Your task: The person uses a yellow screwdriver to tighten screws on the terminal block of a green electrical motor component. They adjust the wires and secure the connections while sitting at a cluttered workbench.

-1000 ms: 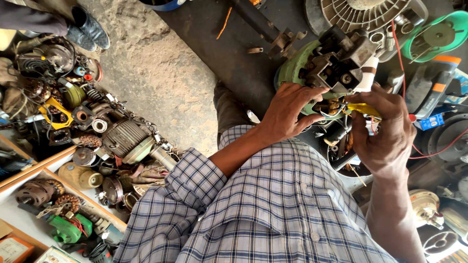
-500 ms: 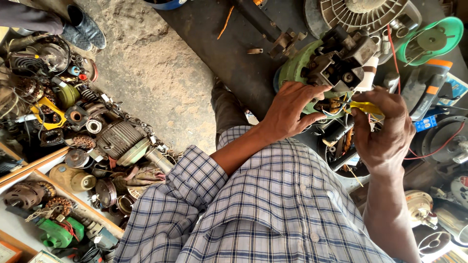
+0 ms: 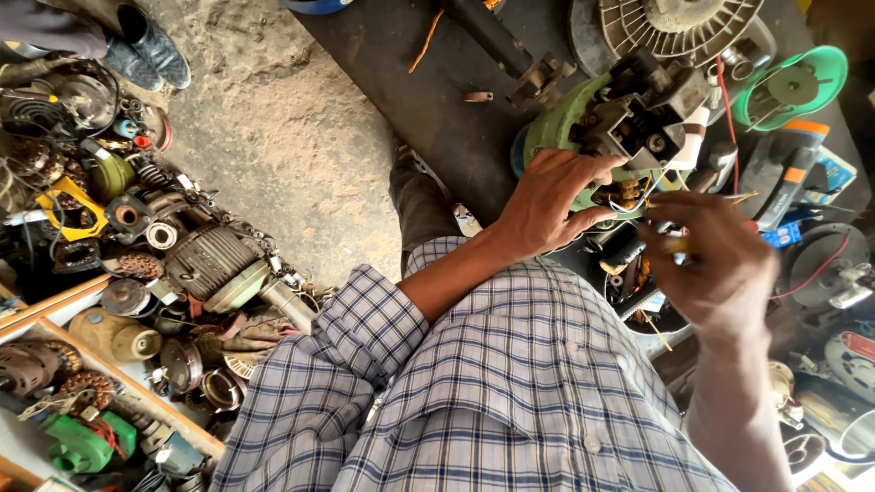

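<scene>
Nearest the camera is the person's checked shirt (image 3: 510,401), its left sleeve rolled back at the elbow. Just beyond it the right hand (image 3: 715,264) is raised over the work with its fingers pinched together on a small yellow-handled tool (image 3: 679,244), whose tip I cannot make out. A little farther and to the left, the left hand (image 3: 547,200) lies spread, fingers apart, flat against the near side of a green motor unit (image 3: 556,118), steadying it without closing round it. That unit stands on the dark surface (image 3: 410,100) in the right-centre of the scene, and its black and grey terminal block (image 3: 638,114) faces the hands. A bunch of thin loose wires (image 3: 638,191), yellow, blue and white, hangs free between block and hands, so by my judgement the wiring is open and part way through: the casing is off, the leads are bare and unjoined, and nothing looks closed up again. To the right lie a green round part (image 3: 793,82) and red leads (image 3: 725,91); farther off is a pale fan guard (image 3: 679,27). Far to the left, across bare sandy ground (image 3: 273,155), a heap of old motor parts (image 3: 182,264) sits well apart from the work, beside a dark shoe (image 3: 150,46).
</scene>
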